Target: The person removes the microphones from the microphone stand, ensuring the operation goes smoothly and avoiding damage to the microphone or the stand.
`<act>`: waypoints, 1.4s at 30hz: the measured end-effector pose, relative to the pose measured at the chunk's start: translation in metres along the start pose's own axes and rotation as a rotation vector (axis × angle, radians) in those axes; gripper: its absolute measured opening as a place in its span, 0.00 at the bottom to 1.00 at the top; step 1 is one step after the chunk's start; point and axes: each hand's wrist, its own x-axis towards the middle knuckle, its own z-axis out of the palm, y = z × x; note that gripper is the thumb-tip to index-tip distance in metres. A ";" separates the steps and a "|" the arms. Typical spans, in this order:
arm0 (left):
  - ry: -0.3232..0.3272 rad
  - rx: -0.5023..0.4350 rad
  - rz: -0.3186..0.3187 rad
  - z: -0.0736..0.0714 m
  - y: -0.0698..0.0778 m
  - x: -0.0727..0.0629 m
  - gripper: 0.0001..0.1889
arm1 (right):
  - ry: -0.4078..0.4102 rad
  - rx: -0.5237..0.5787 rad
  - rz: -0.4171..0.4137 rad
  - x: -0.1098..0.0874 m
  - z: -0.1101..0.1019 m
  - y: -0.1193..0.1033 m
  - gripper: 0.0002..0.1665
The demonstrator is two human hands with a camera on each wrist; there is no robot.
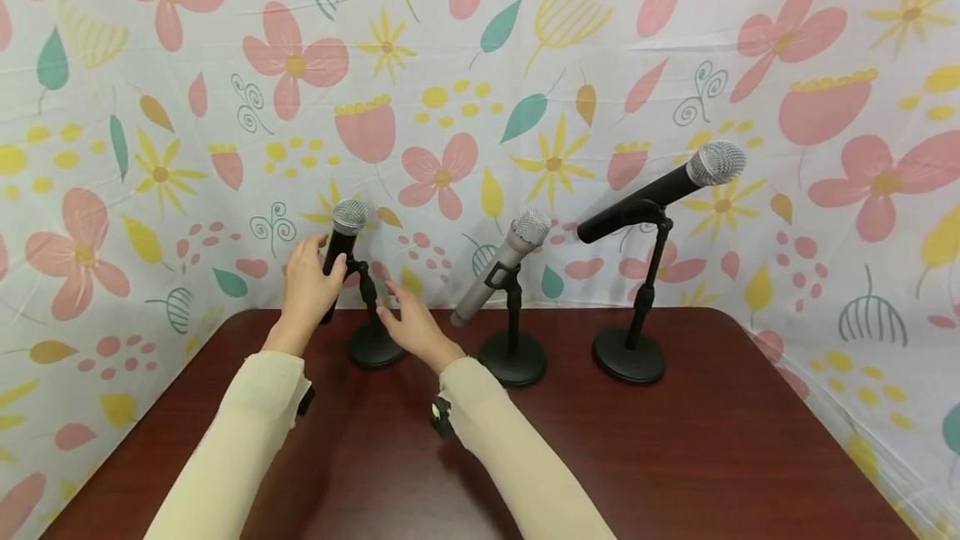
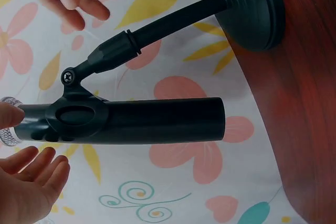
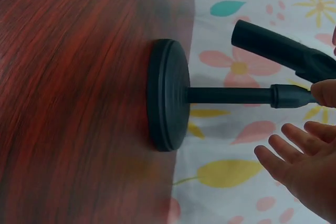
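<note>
A black microphone (image 1: 343, 242) with a silver mesh head sits tilted in the clip of a short black stand (image 1: 374, 347), leftmost of three. My left hand (image 1: 307, 286) is beside it, thumb in front and fingers on the far side. In the left wrist view the thumb overlaps the microphone (image 2: 168, 121) near its mesh head, while the loosely bent fingers of the left hand (image 2: 31, 187) are apart from the body. My right hand (image 1: 416, 327) is right of the stand, fingers spread and holding nothing. The right wrist view shows the right hand (image 3: 310, 169) next to the stand's pole (image 3: 231, 95).
A silver-grey microphone (image 1: 495, 265) on its stand (image 1: 512, 357) is close to the right forearm. Further right, a larger black microphone (image 1: 660, 192) tilts on a taller stand (image 1: 628, 354). Behind the reddish-brown table (image 1: 712, 440) hangs a floral cloth (image 1: 480, 65).
</note>
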 end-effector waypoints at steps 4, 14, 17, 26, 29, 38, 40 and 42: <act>-0.021 -0.031 -0.036 0.002 -0.001 0.005 0.25 | 0.008 0.025 0.004 0.005 0.007 0.007 0.32; -0.105 -0.100 -0.100 0.010 0.002 0.011 0.27 | -0.036 0.110 0.103 0.008 0.023 0.021 0.33; -0.091 -0.113 -0.104 0.011 0.001 0.011 0.26 | -0.055 0.138 0.132 0.009 0.029 0.022 0.33; -0.039 -0.110 -0.106 0.014 -0.002 0.011 0.25 | -0.029 0.221 0.162 0.010 0.045 0.022 0.34; -0.030 -0.109 -0.111 0.014 0.000 0.011 0.25 | -0.016 0.223 0.158 0.010 0.047 0.024 0.34; 0.007 -0.120 -0.107 0.014 0.004 0.012 0.24 | 0.012 0.202 0.117 0.011 0.045 0.022 0.31; 0.012 -0.118 -0.106 0.015 0.005 0.012 0.24 | 0.033 0.196 0.112 0.010 0.045 0.021 0.29; 0.017 -0.113 -0.102 0.015 0.005 0.011 0.24 | 0.057 0.192 0.109 0.009 0.044 0.020 0.28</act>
